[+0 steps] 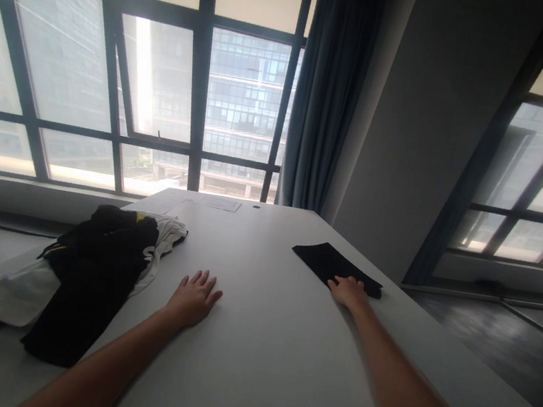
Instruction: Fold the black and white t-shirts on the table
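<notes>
My left hand [194, 299] lies palm down on the white table [249, 362], open, with its fingers spread and nothing under them but the tabletop. To the right, a flat folded black cloth [329, 260], perhaps a garment, rests near the table's edge. My right hand [349, 291] touches its near side, fingers apart and slightly bent over the fabric. Left of my left hand is a loose heap of black and white clothes [109, 241]. A black piece [78, 318] hangs out of it toward me, and white fabric [19, 293] shows beside that.
Papers [214, 202] lie at the table's far end near a small dark round spot [256, 207]. Beyond stand large windows [155, 79], one pane tilted ajar, and a dark blue curtain [323, 103]. A grey pillar [429, 118] rises beyond the table's right edge.
</notes>
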The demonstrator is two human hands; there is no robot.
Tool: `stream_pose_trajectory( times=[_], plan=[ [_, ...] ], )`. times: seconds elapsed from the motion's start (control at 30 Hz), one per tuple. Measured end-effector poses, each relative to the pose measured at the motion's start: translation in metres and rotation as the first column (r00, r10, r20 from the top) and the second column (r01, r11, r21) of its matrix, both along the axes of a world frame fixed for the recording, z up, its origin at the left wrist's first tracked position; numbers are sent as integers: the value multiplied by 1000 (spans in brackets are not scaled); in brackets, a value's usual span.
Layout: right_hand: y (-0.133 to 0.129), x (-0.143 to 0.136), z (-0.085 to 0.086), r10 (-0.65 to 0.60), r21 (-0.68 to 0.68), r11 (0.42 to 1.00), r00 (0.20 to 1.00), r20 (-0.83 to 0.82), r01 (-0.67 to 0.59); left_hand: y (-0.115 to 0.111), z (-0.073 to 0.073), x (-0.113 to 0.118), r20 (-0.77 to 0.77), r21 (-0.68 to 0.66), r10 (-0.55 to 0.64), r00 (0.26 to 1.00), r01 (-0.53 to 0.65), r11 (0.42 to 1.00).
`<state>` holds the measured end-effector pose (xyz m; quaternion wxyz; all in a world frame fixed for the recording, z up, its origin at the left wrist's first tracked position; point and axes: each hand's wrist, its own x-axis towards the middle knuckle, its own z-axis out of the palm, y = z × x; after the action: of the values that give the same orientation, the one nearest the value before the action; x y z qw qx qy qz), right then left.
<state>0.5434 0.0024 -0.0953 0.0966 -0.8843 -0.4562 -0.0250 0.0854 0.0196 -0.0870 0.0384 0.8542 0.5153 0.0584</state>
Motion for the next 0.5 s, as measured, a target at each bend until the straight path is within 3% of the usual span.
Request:
stream_pose_trajectory(
  times=[0.2, 0.33, 0.43, 0.5],
  plan=[
    [41, 20, 1, -124, 23, 992, 992, -33, 125, -1, -3, 1, 34, 28, -6, 999, 5, 1000],
    [55, 29, -7, -116, 79, 990, 991, -60, 120, 10, 7, -10, 117, 41, 25, 993, -30, 999],
    [47, 32, -12, 3, 228, 974, 996, -91, 18, 34, 25, -41, 183, 203, 194, 964, -231, 952],
    [35, 32, -13, 83, 338, 941, 986, -145, -29, 55, 38, -66, 216, 312, 375, 901, -428, 848]
  ],
)
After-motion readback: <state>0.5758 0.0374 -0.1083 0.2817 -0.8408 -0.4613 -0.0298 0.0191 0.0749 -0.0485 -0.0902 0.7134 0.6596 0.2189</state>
